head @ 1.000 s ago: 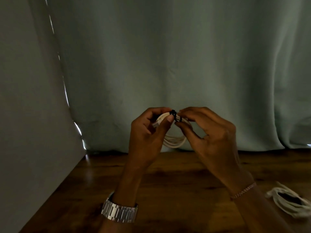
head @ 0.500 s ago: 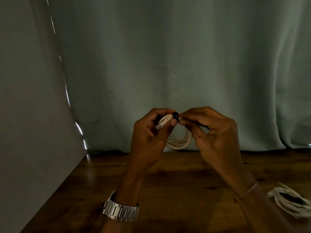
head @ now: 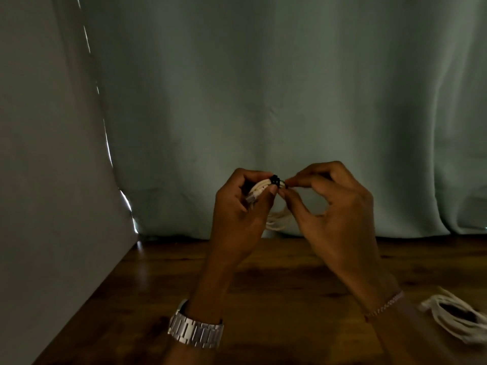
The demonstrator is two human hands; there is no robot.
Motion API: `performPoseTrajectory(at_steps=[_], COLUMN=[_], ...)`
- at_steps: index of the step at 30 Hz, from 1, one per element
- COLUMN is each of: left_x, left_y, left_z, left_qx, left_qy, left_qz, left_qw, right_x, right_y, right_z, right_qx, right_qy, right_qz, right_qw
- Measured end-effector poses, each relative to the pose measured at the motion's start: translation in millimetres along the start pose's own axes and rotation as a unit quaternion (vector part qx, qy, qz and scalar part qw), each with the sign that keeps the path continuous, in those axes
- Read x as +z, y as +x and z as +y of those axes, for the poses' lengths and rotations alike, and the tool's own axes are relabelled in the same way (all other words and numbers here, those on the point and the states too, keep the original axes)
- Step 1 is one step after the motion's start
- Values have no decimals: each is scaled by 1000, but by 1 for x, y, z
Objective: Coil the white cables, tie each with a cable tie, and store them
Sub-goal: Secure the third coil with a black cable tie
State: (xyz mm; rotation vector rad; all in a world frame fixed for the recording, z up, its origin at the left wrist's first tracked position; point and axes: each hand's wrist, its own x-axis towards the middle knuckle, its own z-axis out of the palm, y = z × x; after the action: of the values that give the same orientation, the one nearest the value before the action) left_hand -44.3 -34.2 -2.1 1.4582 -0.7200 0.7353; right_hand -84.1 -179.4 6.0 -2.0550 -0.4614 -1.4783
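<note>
In the centre of the frame, two raised hands hold a small coil of white cable (head: 263,187) above a dark wooden table (head: 276,299). The coil hangs downward between the palms, its loops showing just below the fingers, in front of a pale green curtain (head: 263,88). At the top of the coil sits a black cable tie (head: 275,179), wrapped across the bunched strands.

The left hand (head: 237,214) grips the coil from the left, thumb tip pressed just beneath the tie. The right hand (head: 332,209) comes in from the right, thumb and forefinger pinched together right beside the tie; whether they hold its tail cannot be told. Both wrists angle up from the bottom of the frame.

At the lower right edge, another bundle of white cable (head: 458,320) lies on the table.
</note>
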Motion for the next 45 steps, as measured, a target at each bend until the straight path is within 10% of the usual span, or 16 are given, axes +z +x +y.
performPoseTrajectory(at_steps=[23,34,38,45], left_x=[4,8,4,3], left_y=[-2,-4,-2,-2], left_z=[-7,-7,-11,-13], left_qx=[76,-8,-32,-45], left_qy=[56,20,16,14], left_qz=[-73,-65,-51,-62], left_qw=[993,998,998,997], right_x=[1,-22,-28,-16], right_y=[-5,16,16,9], right_z=[-7,15,18,15], right_qx=[57,184,140,23], right_qy=[-119,107,108,39], right_qz=[-129,-162,-245,-164], right_qw=[983,964,953,985])
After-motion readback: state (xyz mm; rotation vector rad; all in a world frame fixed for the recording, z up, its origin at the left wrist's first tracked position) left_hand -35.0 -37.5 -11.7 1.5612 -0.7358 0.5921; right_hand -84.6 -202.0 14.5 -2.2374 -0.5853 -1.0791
